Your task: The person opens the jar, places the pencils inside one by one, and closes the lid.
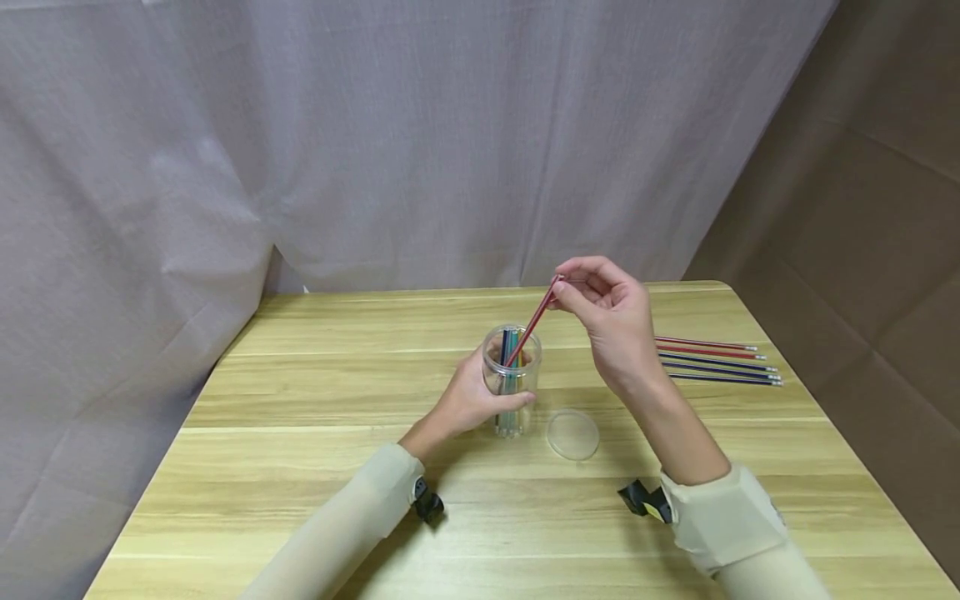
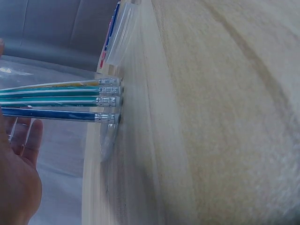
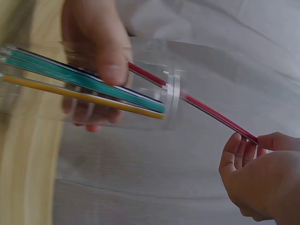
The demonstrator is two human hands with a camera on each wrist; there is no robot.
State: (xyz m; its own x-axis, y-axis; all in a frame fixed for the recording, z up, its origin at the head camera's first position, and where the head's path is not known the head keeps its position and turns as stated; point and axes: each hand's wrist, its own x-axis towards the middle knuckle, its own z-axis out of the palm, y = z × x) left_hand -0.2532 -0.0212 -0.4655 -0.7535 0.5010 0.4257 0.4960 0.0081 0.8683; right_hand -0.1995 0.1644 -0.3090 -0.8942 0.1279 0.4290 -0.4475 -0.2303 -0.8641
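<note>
My left hand (image 1: 474,395) grips a clear plastic jar (image 1: 531,375) around its side, thumb across the front. Inside the jar stand a yellow pencil (image 3: 93,98), teal pencils (image 3: 70,75) and a dark blue pencil (image 2: 51,114), their eraser ends at the bottom. Above the jar my right hand (image 1: 618,317) pinches the upper end of a red pencil (image 1: 537,320) between thumb and fingertips. That pencil slants down through the open mouth, its lower part within the jar. In the right wrist view the right hand (image 3: 262,173) holds it well outside the rim.
A round clear lid (image 1: 573,434) lies on the wooden table (image 1: 300,467), right of the jar. Farther right lie several red pencils (image 1: 712,342) and dark blue pencils (image 1: 727,373), side by side, partly behind the right hand. A grey curtain (image 1: 420,150) hangs behind the table.
</note>
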